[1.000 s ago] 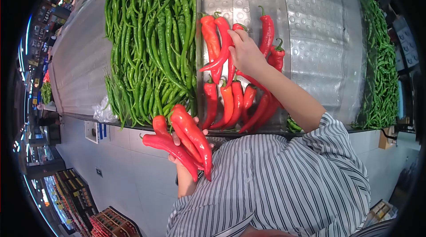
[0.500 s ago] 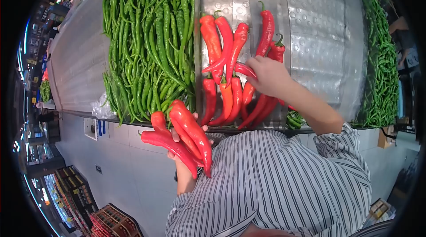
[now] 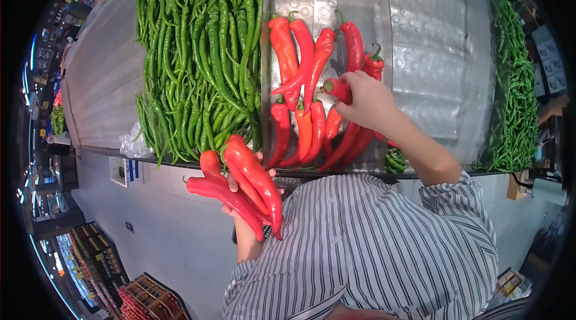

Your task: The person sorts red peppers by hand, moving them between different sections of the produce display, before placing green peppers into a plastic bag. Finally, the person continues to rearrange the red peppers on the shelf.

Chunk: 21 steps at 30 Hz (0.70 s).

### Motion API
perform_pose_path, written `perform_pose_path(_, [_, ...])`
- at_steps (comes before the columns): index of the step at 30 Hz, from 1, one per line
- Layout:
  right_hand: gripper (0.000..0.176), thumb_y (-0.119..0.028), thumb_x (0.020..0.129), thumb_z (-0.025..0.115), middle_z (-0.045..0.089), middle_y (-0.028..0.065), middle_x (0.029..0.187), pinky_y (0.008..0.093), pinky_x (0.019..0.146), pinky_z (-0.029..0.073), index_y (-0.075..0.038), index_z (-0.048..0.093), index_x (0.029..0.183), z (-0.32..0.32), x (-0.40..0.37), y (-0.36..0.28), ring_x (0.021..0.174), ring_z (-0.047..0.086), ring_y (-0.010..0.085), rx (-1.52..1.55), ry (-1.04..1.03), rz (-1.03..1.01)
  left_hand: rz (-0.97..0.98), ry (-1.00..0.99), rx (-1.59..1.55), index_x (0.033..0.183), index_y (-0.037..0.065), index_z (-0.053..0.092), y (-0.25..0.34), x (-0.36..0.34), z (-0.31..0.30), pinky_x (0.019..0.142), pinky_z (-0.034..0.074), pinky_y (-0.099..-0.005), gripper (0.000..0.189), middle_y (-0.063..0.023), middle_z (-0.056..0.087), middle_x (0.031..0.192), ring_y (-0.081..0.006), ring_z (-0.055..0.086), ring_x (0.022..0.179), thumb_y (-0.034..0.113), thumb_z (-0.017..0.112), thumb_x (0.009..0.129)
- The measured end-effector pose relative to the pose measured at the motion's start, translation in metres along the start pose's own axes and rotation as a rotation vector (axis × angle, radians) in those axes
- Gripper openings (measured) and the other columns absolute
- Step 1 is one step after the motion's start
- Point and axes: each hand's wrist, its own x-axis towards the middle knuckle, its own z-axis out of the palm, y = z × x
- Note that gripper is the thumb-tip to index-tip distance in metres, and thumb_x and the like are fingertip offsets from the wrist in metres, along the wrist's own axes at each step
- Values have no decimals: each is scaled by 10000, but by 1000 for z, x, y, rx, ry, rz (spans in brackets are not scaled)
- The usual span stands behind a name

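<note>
My left hand (image 3: 233, 184) is closed around several long red chili peppers (image 3: 251, 164) in front of my body; the peppers cover much of the palm. At the metal display, my right hand (image 3: 371, 101) grips one red chili pepper (image 3: 339, 89), its stem end poking out to the left past my fingers. More red chili peppers (image 3: 283, 47) lie on the display in two rough rows. One red pepper (image 3: 353, 47) lies just above my right hand, and another with a dark green stem (image 3: 373, 67) sits right beside it.
Long green chili peppers (image 3: 204, 50) are heaped left of a divider (image 3: 266, 32). Further green peppers (image 3: 517, 86) fill the far right section. A crumpled plastic bag (image 3: 135, 142) rests at the front left edge. Store shelves (image 3: 99, 254) stand on the floor at lower left.
My right hand has picked up a red pepper and turned its stem end toward the left. The pepper above it has shifted slightly left. My left hand still holds its bunch.
</note>
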Motion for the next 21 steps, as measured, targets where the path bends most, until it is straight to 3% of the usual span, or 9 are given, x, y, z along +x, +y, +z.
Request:
perform_pose_path(3, [387,-317,751,673,652,207,825,475,766,521,31,592,899,-19,31,5,806,645,387,179,-41,185,-6,3,-20,1056,100,573,-3,1,-1,942,368,-761,388,-224,111,1528,-514,283,1342,234,798,769])
perform_pose_path(5, [384,-290,765,683,665,202,882,457,771,511,7,616,999,-9,50,15,844,643,380,91,-39,299,-10,64,18,1049,96,570,-3,-2,-1,934,377,-759,393,-226,118,1525,-515,295,1336,240,801,766])
perform_pose_path(9, [386,-271,782,672,675,206,936,450,803,511,7,609,1042,-5,62,24,896,648,365,51,-128,310,-41,3,41,1059,96,569,-2,7,-2,933,376,-761,405,-226,117,1526,-517,291,1337,235,805,761])
perform_pose_path(11, [432,-246,783,672,670,182,949,450,814,514,-5,562,1124,-4,57,28,903,644,370,62,-18,178,-27,1,22,1066,99,580,-3,7,1,930,379,-761,407,-227,119,1524,-521,284,1338,227,809,755])
perform_pose_path(14, [503,-226,773,676,645,168,987,443,806,521,-21,501,1198,1,46,30,915,637,371,-80,-22,131,-17,4,21,1068,100,589,-1,4,-2,926,385,-759,404,-226,123,1522,-520,283,1339,227,809,755])
perform_pose_path(17, [545,-217,757,682,618,160,1018,440,791,527,-42,471,1228,9,47,24,919,632,369,-253,-86,144,-11,104,22,1061,99,593,-1,-2,2,926,390,-756,396,-227,136,1517,-517,292,1336,231,808,755])
perform_pose_path(21, [551,-218,747,683,616,171,1039,438,790,527,-45,475,1227,13,52,25,940,630,345,-300,-148,173,-28,79,30,1061,103,595,-1,0,-2,925,396,-753,407,-220,140,1519,-515,298,1334,235,816,745])
